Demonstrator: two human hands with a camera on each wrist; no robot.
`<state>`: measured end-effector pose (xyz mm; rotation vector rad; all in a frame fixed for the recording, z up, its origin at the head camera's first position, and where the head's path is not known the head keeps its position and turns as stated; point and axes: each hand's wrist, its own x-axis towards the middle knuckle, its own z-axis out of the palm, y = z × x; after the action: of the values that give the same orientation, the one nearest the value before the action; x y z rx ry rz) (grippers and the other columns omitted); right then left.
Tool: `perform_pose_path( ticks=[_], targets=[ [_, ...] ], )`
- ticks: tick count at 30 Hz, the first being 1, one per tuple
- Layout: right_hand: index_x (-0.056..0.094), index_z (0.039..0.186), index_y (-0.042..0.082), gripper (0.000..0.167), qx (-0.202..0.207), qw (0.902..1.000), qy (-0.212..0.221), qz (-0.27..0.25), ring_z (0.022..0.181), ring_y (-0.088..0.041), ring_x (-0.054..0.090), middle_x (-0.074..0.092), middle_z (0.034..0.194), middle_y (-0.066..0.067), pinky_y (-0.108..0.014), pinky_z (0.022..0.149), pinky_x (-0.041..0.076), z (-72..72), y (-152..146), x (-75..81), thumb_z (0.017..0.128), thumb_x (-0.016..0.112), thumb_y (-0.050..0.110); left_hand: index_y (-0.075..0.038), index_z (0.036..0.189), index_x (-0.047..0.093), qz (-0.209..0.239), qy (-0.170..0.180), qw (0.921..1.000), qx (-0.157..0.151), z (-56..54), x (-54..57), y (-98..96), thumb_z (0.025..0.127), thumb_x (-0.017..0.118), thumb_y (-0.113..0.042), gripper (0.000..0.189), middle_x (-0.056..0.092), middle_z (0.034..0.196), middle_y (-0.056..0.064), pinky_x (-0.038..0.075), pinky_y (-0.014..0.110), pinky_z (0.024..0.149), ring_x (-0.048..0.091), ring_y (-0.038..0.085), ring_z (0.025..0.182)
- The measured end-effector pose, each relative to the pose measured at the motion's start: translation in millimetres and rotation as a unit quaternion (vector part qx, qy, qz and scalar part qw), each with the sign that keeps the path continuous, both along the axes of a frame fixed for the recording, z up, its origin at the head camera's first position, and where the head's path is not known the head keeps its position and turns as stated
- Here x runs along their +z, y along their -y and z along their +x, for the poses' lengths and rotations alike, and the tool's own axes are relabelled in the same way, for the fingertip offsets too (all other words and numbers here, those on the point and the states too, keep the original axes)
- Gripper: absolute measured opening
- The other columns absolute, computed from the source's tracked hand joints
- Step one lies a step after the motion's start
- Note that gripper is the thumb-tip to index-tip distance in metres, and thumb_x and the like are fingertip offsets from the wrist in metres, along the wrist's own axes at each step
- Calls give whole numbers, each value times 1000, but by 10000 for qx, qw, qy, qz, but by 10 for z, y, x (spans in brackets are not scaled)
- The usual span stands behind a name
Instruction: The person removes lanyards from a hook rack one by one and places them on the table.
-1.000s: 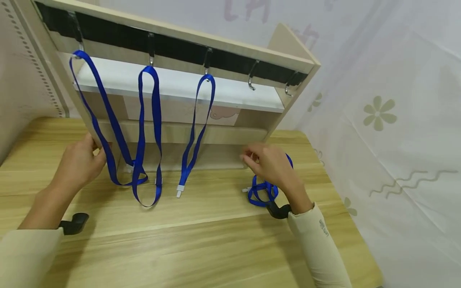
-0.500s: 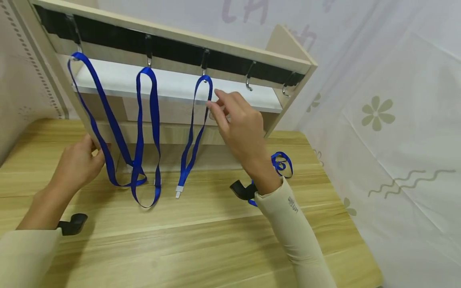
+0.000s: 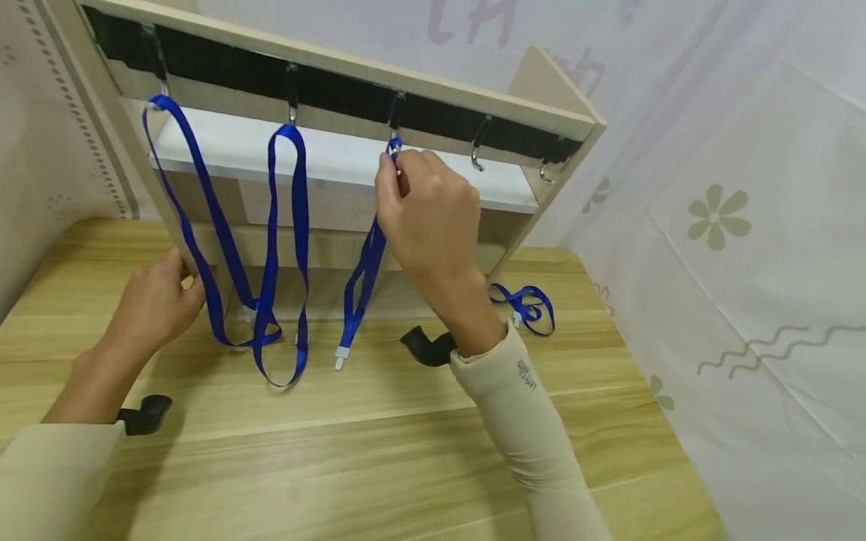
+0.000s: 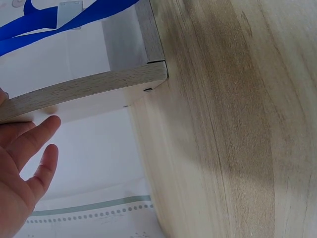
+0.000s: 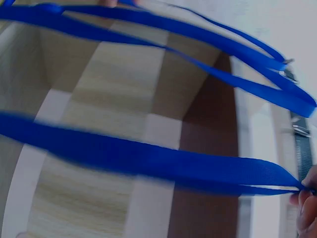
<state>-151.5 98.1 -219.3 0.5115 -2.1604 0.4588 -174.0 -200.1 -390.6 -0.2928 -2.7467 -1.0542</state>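
Near eleven o'clock, a blue lanyard (image 3: 370, 259), likely light, limp and slippery, hangs at the middle hook (image 3: 397, 111) of a rack (image 3: 326, 252), the right hand (image 3: 433, 214) pinching its top, probably the best hold, while the left hand (image 3: 158, 300) grips the rack's edge.

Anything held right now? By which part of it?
Right hand: a lanyard, pinched at its top, by the middle hook. Left hand: the rack side panel, by its edge.

- In the right wrist view, the right hand (image 5: 308, 204) is cut off at lower right.
- There, the lower strap (image 5: 89, 151) is blurred.
- In the left wrist view, the left hand (image 4: 15, 176) is cut off at left.
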Motion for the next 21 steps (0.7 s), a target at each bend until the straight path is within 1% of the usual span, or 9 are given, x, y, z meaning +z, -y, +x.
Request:
perform_pose_path(
  ticks=[2, 4, 7, 9, 13, 15, 17, 19, 21],
  targets=[
    [66, 72, -1, 32, 412, 9987, 181, -224, 55, -17, 50, 57, 61, -7, -23, 51, 34, 22, -69, 44, 98, 56, 14, 1, 97, 45, -19, 35, 10000, 11, -2, 12, -12, 104, 47, -24, 25, 52, 127, 41, 39, 69, 88, 45, 65, 115],
    [66, 73, -2, 29, 888, 9937, 471, -501, 57, -17, 47, 53, 62, -8, -23, 53, 32, 65, -161, 97, 97, 59, 13, 1, 98, 44, -40, 56, 10000, -6, -8, 30, -25, 104, 46, -24, 26, 51, 128, 41, 40, 69, 88, 45, 65, 115],
    [69, 78, -3, 22, 1464, 9813, 931, -834, 59, -16, 43, 50, 64, -8, -22, 54, 30, 121, -336, 152, 95, 63, 11, 1, 97, 44, -44, 15, 10000, -21, -16, 52, -43, 104, 46, -23, 24, 52, 127, 41, 40, 68, 87, 45, 65, 113],
    [71, 84, -3, 17, 1703, 9717, 1275, -1024, 57, -15, 42, 53, 66, -8, -21, 52, 30, 142, -477, 163, 94, 65, 8, 1, 96, 44, -51, -12, 10000, -37, -16, 56, -51, 104, 46, -21, 23, 52, 127, 41, 41, 68, 86, 46, 65, 112],
    [73, 94, -2, 12, 1752, 9539, 2113, -1211, 47, -14, 46, 60, 64, -7, -19, 44, 37, 136, -818, 140, 95, 65, 7, 1, 93, 44, -52, -70, 10000, -37, -16, 53, -65, 103, 47, -18, 21, 53, 125, 41, 42, 65, 81, 49, 65, 107],
    [73, 95, -1, 13, 1592, 9448, 2571, -1261, 44, -14, 51, 61, 64, -8, -20, 41, 40, 130, -1002, 113, 96, 64, 9, 1, 93, 44, -49, -80, 10000, -26, -14, 54, -67, 102, 47, -17, 20, 54, 124, 41, 42, 65, 80, 49, 65, 106],
    [72, 94, -1, 14, 1397, 9369, 2936, -1289, 44, -16, 56, 64, 66, -8, -22, 40, 43, 129, -1180, 78, 97, 63, 10, 1, 93, 44, -44, -42, 10000, -17, -8, 61, -67, 102, 46, -17, 20, 54, 124, 42, 42, 66, 82, 48, 65, 108],
    [71, 95, -1, 16, 1123, 9326, 3165, -1320, 47, -17, 61, 68, 70, -6, -22, 40, 45, 138, -1338, 45, 97, 63, 12, 1, 94, 44, -38, 8, 10000, -12, -1, 69, -68, 103, 46, -18, 21, 53, 125, 42, 41, 66, 84, 47, 65, 110],
    [71, 96, -1, 16, 888, 9313, 3254, -1375, 51, -17, 65, 70, 75, -6, -22, 41, 47, 158, -1473, 21, 97, 63, 12, 1, 95, 43, -24, 59, 10000, -32, 2, 74, -70, 103, 45, -20, 22, 52, 126, 43, 41, 67, 85, 46, 65, 112]
  ],
)
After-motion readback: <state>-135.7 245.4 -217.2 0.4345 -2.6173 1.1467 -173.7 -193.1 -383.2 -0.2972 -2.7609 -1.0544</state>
